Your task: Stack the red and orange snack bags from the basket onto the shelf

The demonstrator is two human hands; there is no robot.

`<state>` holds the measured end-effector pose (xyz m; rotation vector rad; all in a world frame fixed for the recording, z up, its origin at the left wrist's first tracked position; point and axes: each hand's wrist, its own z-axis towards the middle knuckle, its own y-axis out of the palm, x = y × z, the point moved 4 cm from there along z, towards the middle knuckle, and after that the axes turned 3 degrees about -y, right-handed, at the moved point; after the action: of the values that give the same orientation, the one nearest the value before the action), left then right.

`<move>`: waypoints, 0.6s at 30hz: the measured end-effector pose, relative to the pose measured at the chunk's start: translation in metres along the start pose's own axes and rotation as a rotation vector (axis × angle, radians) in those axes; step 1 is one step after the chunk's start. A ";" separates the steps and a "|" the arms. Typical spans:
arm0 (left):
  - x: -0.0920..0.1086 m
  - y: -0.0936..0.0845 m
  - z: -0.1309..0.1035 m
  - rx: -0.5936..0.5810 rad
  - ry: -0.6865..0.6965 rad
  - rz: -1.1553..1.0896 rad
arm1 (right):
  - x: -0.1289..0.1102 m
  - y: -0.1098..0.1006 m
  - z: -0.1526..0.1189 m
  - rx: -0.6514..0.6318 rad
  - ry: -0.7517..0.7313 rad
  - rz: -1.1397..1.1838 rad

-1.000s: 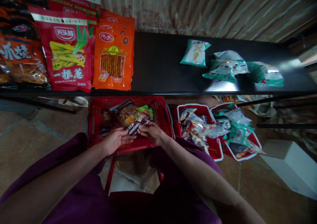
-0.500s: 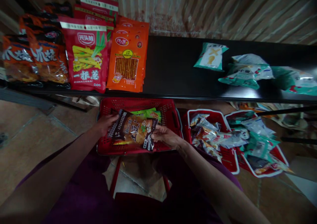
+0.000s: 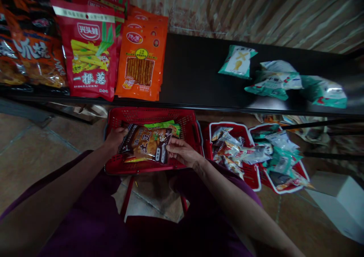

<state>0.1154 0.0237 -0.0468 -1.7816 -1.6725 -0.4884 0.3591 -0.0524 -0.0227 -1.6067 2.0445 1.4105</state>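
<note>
A brown snack bag with a checkered end lies level over a red shopping basket. My left hand is closed on its left end, the fingertips partly hidden by the bag. At the bag's right end, my right hand pinches the edge between thumb and fingers. Beneath the brown bag, green snack packets show at the back of the basket. A strip of a yellow and red packet peeks out along the bag's lower edge.
A black shelf runs above the basket. Red snack bags, orange packets and black-orange bags stand on its left; teal bags lie on its right. Two white-rimmed baskets hold more bags. A white box stands far right.
The view has shifted slightly, bringing the white box further into the picture. Both hands keep hold of the brown snack bag, which stays over the basket.
</note>
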 end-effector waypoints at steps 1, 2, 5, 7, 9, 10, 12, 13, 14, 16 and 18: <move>0.000 0.002 -0.001 -0.005 -0.012 -0.014 | 0.000 0.000 -0.001 -0.007 -0.003 0.003; 0.000 0.003 -0.001 -0.013 -0.019 -0.027 | -0.001 -0.001 -0.001 -0.011 -0.009 0.005; 0.003 0.006 -0.003 -0.031 -0.006 -0.042 | -0.005 -0.003 -0.004 -0.028 -0.066 -0.066; 0.007 0.006 -0.004 -0.039 0.022 -0.044 | -0.007 -0.005 -0.006 -0.040 -0.099 -0.181; 0.012 0.005 -0.004 -0.056 0.059 -0.035 | -0.008 -0.010 -0.005 -0.015 -0.104 -0.276; 0.014 0.005 -0.004 -0.065 0.077 -0.026 | -0.007 -0.012 -0.005 0.016 -0.096 -0.296; 0.017 0.006 -0.004 -0.073 0.103 -0.008 | -0.006 -0.018 -0.004 0.091 -0.071 -0.272; 0.018 0.006 -0.004 -0.067 0.111 0.001 | -0.004 -0.020 -0.003 0.119 -0.054 -0.238; 0.019 0.006 -0.003 -0.053 0.118 0.011 | -0.003 -0.021 -0.003 0.138 -0.039 -0.198; 0.019 0.006 -0.003 -0.026 0.130 0.037 | -0.001 -0.021 -0.002 0.157 -0.018 -0.129; 0.019 0.006 -0.002 -0.017 0.117 0.032 | 0.000 -0.021 -0.001 0.166 -0.007 -0.102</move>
<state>0.1237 0.0362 -0.0341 -1.7546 -1.5620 -0.5828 0.3774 -0.0527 -0.0339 -1.6094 1.9875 1.1769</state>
